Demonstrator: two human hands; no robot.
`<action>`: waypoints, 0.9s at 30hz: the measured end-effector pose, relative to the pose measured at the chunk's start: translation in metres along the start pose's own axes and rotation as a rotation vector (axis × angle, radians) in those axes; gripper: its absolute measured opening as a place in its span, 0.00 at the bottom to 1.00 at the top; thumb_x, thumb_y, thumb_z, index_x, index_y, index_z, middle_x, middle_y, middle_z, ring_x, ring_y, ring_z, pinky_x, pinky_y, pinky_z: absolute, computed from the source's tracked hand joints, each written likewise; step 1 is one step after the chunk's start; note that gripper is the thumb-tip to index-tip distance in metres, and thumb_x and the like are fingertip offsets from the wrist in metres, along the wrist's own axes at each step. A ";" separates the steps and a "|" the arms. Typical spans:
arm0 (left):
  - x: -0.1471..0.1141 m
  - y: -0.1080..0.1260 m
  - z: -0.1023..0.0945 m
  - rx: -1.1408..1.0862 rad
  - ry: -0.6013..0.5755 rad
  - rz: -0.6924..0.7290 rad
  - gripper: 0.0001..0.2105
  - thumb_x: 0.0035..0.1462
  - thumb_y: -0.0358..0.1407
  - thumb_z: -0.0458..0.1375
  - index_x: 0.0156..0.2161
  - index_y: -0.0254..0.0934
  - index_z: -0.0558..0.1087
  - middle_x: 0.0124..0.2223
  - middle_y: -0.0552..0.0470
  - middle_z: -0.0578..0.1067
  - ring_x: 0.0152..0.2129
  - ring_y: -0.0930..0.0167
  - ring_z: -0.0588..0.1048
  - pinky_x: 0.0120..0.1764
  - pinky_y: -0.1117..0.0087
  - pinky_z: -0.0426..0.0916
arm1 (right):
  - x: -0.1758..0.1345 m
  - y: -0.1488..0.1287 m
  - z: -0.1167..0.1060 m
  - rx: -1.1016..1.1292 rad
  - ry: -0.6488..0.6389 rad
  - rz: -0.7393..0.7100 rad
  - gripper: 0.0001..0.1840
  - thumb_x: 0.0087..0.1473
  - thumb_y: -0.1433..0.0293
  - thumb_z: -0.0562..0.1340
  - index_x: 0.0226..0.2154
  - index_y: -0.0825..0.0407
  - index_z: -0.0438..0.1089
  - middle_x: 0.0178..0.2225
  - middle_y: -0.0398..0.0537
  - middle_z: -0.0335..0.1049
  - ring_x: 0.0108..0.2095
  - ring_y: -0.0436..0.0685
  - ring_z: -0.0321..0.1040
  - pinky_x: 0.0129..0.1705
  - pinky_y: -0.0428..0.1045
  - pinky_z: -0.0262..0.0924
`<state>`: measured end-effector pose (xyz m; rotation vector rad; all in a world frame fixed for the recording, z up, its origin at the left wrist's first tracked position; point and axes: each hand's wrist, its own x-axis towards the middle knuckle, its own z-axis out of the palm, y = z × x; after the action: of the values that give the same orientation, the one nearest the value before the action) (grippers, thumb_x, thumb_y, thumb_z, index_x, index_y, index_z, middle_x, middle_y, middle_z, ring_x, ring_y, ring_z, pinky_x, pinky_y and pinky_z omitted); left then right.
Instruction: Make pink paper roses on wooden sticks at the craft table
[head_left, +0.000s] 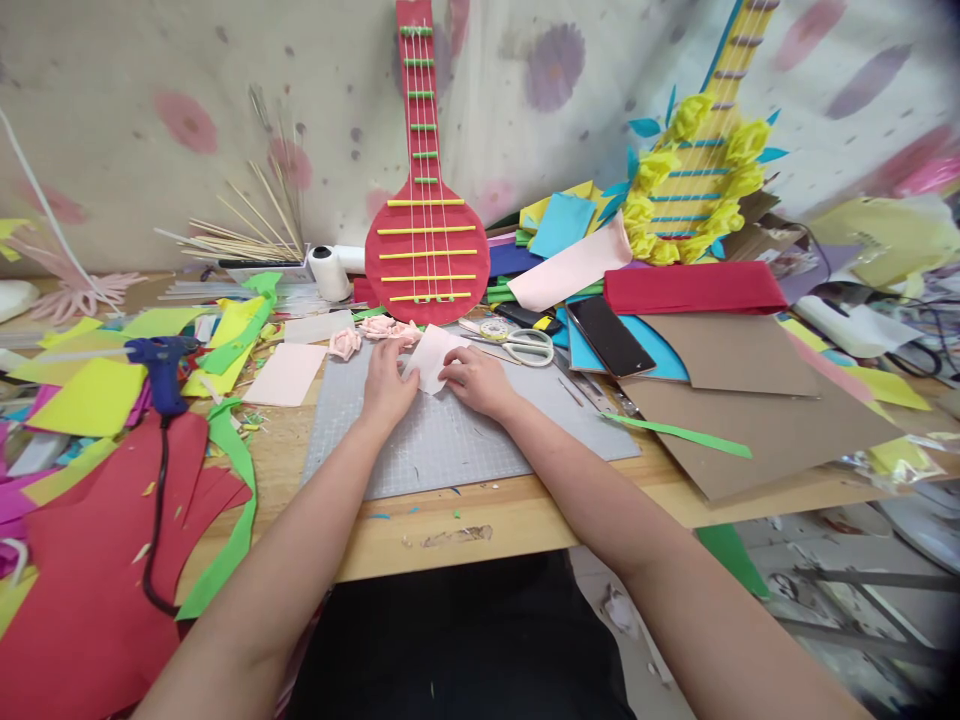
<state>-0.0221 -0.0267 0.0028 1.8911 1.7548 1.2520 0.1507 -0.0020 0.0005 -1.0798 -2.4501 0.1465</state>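
Note:
Between my two hands a small pale pink piece of paper (433,358) is held just above the grey cutting mat (465,440). My left hand (388,380) grips its left edge, thumb against the paper. On the right edge, my right hand (476,378) pinches it with bent fingers. Several pale pink paper roses (345,344) lie at the mat's far left, close to my left hand. Behind them a red paper lute (426,250) with yellow and green strips leans upright. White-handled scissors (527,347) rest beyond my right hand.
A blue glue gun (161,370) lies at left over red paper (97,560). Pink sheets (286,374) sit left of the mat. To the right are a phone (609,335), brown cardboard (757,420) and a yellow lute with paper flowers (694,190). Skewers (247,235) stand behind.

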 end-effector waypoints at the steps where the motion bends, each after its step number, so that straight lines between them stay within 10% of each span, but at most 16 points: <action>1: -0.002 0.001 -0.003 0.095 0.010 0.053 0.17 0.46 0.28 0.55 0.45 0.37 0.68 0.48 0.45 0.67 0.47 0.66 0.66 0.47 0.64 0.64 | 0.000 0.001 0.000 0.016 -0.005 0.003 0.09 0.52 0.71 0.58 0.34 0.47 0.73 0.42 0.47 0.65 0.43 0.55 0.59 0.43 0.50 0.55; 8: -0.011 0.004 -0.011 0.385 -0.257 0.198 0.07 0.48 0.34 0.54 0.30 0.39 0.74 0.34 0.48 0.68 0.38 0.65 0.66 0.43 0.63 0.62 | 0.000 0.004 0.001 0.247 -0.008 0.083 0.08 0.51 0.66 0.60 0.34 0.49 0.73 0.39 0.45 0.66 0.42 0.52 0.61 0.45 0.48 0.55; 27: -0.009 0.005 -0.003 0.374 -0.180 0.009 0.12 0.51 0.40 0.52 0.29 0.36 0.75 0.31 0.46 0.71 0.34 0.64 0.69 0.41 0.62 0.62 | 0.009 -0.002 0.007 0.209 0.010 0.324 0.08 0.48 0.65 0.61 0.25 0.53 0.69 0.34 0.45 0.64 0.36 0.51 0.61 0.38 0.47 0.55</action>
<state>-0.0193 -0.0369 0.0047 2.1312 1.9871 0.7629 0.1408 0.0043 -0.0021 -1.3669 -2.1760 0.4858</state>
